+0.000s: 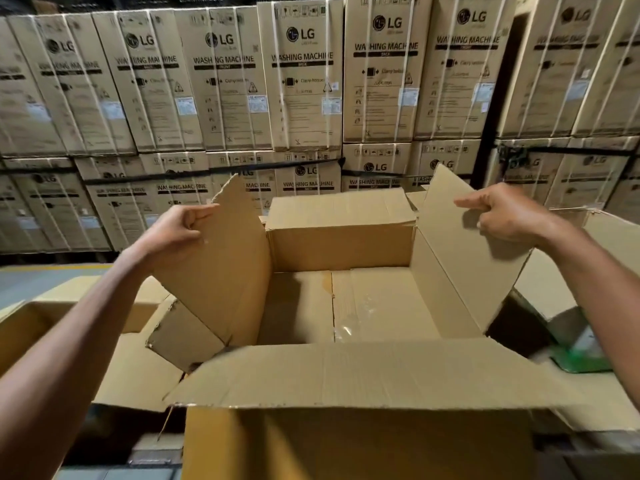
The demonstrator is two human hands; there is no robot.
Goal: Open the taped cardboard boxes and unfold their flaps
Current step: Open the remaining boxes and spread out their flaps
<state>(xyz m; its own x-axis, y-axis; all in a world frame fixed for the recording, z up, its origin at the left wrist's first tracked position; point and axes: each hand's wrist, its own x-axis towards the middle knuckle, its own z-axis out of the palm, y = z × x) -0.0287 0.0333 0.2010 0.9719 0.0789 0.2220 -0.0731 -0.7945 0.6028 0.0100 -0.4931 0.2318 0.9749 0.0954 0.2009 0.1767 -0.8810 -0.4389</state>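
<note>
1 head view looks forward and down, close over the box [346, 306].

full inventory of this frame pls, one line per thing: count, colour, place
open box: 1, brown, centre foreground, bottom seam taped
left flap: 1, brown, torn top edge, raised upright
right flap: 1, brown, raised upright
near flap: 1, brown, folded out toward the camera
far flap: 1, brown, folded outward at the back
second box: 1, brown, open, left of the open box
washing machine cartons: many, tan with black print and white straps, stacked in two tiers across the back
green object: 1, green, right of the open box, blurred, cannot identify
left hand: 1, pinches the left flap's top edge
right hand: 1, grips the right flap's top edge
</note>
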